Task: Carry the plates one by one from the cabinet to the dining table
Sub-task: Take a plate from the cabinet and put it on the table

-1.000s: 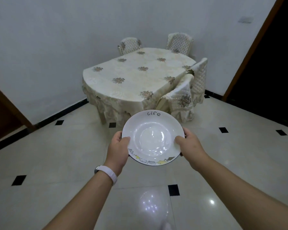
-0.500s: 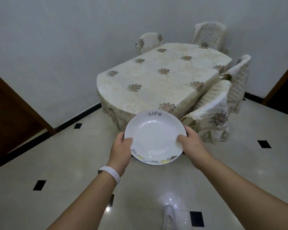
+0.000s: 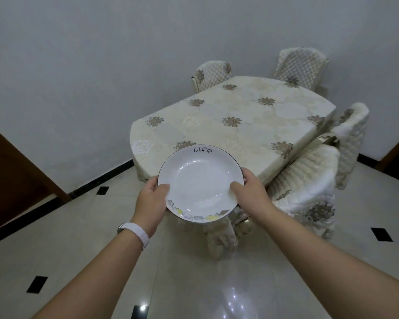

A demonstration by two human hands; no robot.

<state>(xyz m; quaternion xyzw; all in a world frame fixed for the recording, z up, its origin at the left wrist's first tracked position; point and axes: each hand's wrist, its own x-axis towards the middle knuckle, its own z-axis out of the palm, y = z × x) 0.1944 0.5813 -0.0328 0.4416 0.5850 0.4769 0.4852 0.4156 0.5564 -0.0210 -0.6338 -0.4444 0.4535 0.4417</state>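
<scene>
pale grey walls (image 3: 90, 65) meet a glossy cream floor (image 3: 74, 240) set with small black tiles, and a dark brown door frame (image 3: 16, 178) stands at the left. ahead, in the corner, the desk (image 3: 247, 134) is draped in a cream cloth with brown flower motifs, with four quilted, covered chairs (image 3: 309, 185) drawn up around it. i hold the white plate (image 3: 200, 180) out in front of me, roughly level, carried by nothing but my hands. from here it overlaps the desk's rounded near edge. "life" is written on its far rim, and small grey and yellow drawings run along the near rim. my left hand (image 3: 151, 201) grips the left rim, thumb on top and fingers underneath. my right hand (image 3: 250, 194) grips the right rim the same way. a white band (image 3: 138, 234) circles my left wrist.
</scene>
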